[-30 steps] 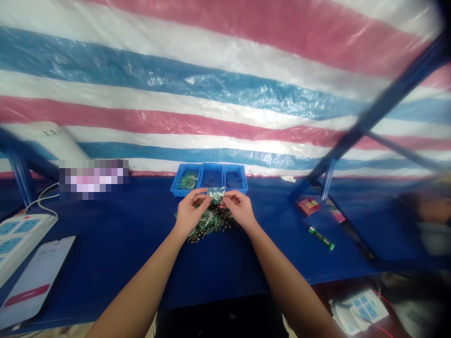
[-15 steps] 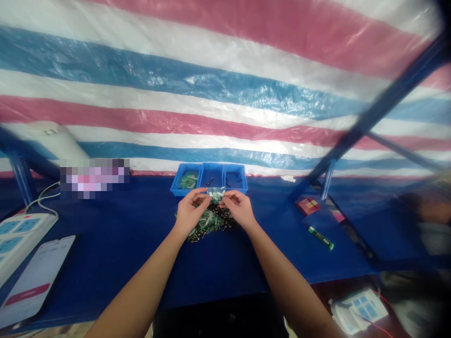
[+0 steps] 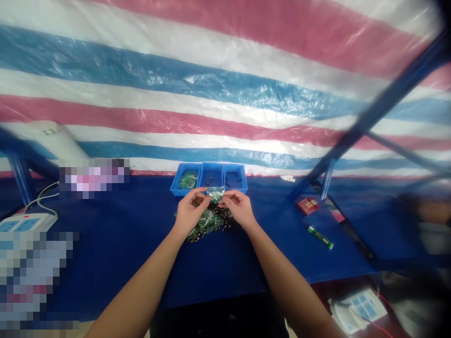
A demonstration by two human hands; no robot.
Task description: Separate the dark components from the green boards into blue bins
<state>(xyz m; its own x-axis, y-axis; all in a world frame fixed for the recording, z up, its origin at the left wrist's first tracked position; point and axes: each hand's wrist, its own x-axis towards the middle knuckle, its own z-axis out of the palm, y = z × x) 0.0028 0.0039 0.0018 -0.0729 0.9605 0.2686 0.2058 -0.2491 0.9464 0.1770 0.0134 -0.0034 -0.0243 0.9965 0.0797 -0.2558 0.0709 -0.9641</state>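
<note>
We see a striped tarp (image 3: 225,70) at 12 o'clock, a white pwr strip (image 3: 24,221) w/ cable at 9, a small red box (image 3: 308,204) at 3, a green marker (image 3: 320,237) approx. 4, all on the blue table (image 3: 105,244).

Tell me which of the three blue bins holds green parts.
The leftmost bin: green pieces inside. The middle bin and right bin show only a few dark bits.

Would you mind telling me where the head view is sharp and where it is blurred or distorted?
Head view: left hand, right hand and the bag they pinch are sharp; the right edge beyond the strut is smeared; the tarp shows glare, its stripes bow; two left patches are pixelated.
</note>
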